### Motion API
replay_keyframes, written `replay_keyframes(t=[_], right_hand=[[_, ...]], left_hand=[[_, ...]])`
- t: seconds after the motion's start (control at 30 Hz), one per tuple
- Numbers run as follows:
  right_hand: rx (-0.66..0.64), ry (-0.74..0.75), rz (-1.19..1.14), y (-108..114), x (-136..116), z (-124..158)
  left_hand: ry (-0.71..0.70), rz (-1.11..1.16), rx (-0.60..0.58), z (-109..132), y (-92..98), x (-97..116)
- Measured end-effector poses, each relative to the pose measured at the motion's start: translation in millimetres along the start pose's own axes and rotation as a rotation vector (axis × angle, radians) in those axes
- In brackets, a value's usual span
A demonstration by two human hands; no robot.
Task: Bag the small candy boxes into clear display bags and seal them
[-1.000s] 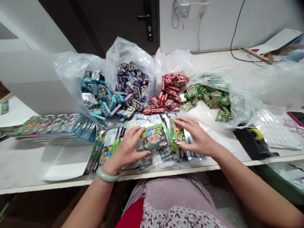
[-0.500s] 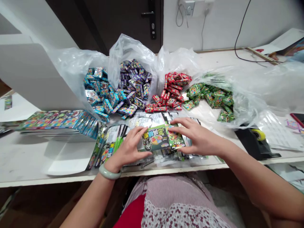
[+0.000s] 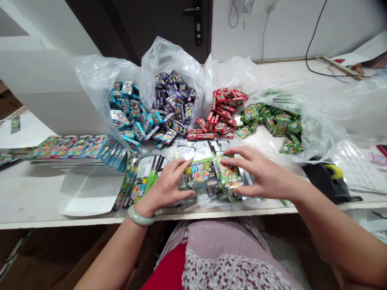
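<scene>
My left hand (image 3: 165, 188) grips the left edge of a green printed packet (image 3: 202, 175) lying on a heap of similar packets (image 3: 145, 177) at the table's front edge. A pale green bangle circles that wrist. My right hand (image 3: 260, 175) pinches another green packet (image 3: 230, 175) by its right side, just beside the first one. Both packets rest low over the heap.
Open clear plastic bags behind hold small boxes: blue (image 3: 127, 117), purple (image 3: 173, 106), red (image 3: 222, 110) and green (image 3: 273, 121). A flat row of colourful cards (image 3: 75, 147) lies left. A black tape dispenser (image 3: 331, 179) stands right. A white box (image 3: 42, 92) rises at the left back.
My right hand has closed on the second green packet and drawn it closer to the one in my left hand. The camera has tilted down slightly.
</scene>
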State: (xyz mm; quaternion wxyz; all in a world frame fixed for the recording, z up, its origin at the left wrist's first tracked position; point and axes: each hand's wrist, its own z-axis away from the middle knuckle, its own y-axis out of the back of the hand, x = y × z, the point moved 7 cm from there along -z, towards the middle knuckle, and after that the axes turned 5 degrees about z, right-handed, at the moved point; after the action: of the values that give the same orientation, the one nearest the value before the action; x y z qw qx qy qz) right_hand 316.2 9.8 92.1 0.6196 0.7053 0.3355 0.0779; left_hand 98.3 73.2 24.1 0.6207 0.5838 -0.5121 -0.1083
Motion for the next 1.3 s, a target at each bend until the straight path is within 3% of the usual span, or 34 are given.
replay_keyframes(t=[0.23, 0.57, 0.93, 1.3], right_hand=[[-0.103, -0.025, 0.068, -25.7, 7.5, 0.3], [-0.217, 0.048, 0.023, -24.2, 3.1, 0.7], [-0.203, 0.040, 0.016, -16.6, 10.0, -7.3], [-0.198, 0.002, 0.035, -23.5, 15.4, -9.1]], left_hand=[[0.012, 0.089, -0.009, 5.5, 1.0, -0.8], [-0.052, 0.084, -0.061, 4.6, -5.2, 7.0], [-0.055, 0.132, -0.092, 1.8, -10.3, 6.3], [-0.037, 0.196, -0.094, -5.3, -7.4, 2.7]])
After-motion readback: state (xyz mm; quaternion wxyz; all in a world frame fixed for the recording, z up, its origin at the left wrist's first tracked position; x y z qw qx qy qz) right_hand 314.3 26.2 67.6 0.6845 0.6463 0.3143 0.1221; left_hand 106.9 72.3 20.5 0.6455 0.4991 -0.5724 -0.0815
